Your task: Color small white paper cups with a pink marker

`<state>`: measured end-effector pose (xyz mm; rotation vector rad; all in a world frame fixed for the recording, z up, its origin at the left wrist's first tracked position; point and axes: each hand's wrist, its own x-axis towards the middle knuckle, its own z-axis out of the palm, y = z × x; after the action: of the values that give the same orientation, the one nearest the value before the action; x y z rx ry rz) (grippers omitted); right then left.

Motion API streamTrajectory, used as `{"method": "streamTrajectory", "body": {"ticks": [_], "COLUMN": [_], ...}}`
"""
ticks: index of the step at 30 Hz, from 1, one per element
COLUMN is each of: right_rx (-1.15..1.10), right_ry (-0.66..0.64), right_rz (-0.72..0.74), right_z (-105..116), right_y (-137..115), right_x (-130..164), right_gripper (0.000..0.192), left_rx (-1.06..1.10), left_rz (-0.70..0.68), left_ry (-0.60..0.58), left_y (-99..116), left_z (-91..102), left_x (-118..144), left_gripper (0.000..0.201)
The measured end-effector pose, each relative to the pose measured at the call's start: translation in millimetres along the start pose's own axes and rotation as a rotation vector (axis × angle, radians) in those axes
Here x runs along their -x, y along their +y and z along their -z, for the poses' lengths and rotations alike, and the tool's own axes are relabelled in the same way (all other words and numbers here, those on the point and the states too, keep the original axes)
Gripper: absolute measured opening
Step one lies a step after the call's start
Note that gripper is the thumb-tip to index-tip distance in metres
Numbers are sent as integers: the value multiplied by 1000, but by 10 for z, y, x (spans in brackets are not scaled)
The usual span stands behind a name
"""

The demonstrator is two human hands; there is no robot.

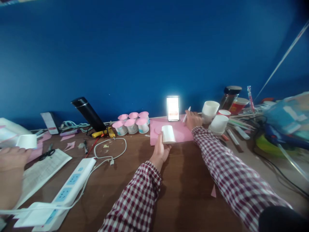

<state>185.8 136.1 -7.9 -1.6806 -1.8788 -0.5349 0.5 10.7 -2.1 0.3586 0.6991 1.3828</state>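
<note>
White paper cup (168, 134) sits in the left hand (159, 151), whose fingers wrap its side and hold it down on a pink paper sheet (180, 130) lying flat on the tabletop (185, 187). The right hand (193, 120) rests on the far edge of that sheet, closed around a white pen (186, 114) that points up and away. Both arms wear red-and-white checked sleeves.

The tabletop is brown wood, crowded along its far side and backed by a plain deep-blue wall (145, 48). A lit phone (173, 108) stands upright just behind the pink sheet, its screen glaring. To its left is a cluster of small cups with pink tops (132, 123), then a yellow-handled tool (103, 132), a black tilted flask (88, 112) and a looped white cable (113, 151). A white power strip (70, 185) lies near the front left, beside printed paper (45, 170) and black scissors (47, 154). At the left edge another person's hand (11, 161) is near a white cup (27, 141). To the right of the sheet stand more white cups (214, 117), a dark-lidded jar (230, 95), scattered sticks and a blurred blue bag (287, 119).
</note>
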Motion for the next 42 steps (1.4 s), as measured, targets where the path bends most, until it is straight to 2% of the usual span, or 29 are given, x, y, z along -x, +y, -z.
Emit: {"method": "streamTrajectory", "body": {"ticks": [5,8,9,10,15,19,25,30,32,38,42], "right_rx": [-158,-677,-851,-901,-1084,-1096,-1011,-1060,-1059,-1204,-1262], "right_ry": [94,254,226,200,169,127,88,42,60,103,90], "right_rz": [-58,-158,-174,-166,-222,-235,-159,-82,-105,-313,-327], "right_z": [153,356,436,517,860,994,999,981,965,839,796], "right_y": [-65,-214,-281,-352,-651,-729,-715,-707,-687,-618,-625], "right_x": [80,183,229,280,563,695,795,859,833,711,732], "right_gripper": [40,31,31,32,28,30,22,16,17,26,25], "left_rx": [1,10,17,21,10,27,17,-3,7,15,9], "left_rz": [13,6,2,1,35,13,-22,-30,-22,-8,2], "left_ry": [30,20,6,-8,-19,-42,-78,-110,-107,-23,-27], "left_y": [-3,-6,-4,-1,22,15,-23,-36,-33,-14,-3], "left_z": [-19,-22,-21,-21,-25,-31,-6,4,1,-21,-29], "left_x": [-2,-9,-10,-10,9,21,9,9,6,8,23], "left_gripper": [35,34,33,32,36,35,40,45,44,35,33]}}
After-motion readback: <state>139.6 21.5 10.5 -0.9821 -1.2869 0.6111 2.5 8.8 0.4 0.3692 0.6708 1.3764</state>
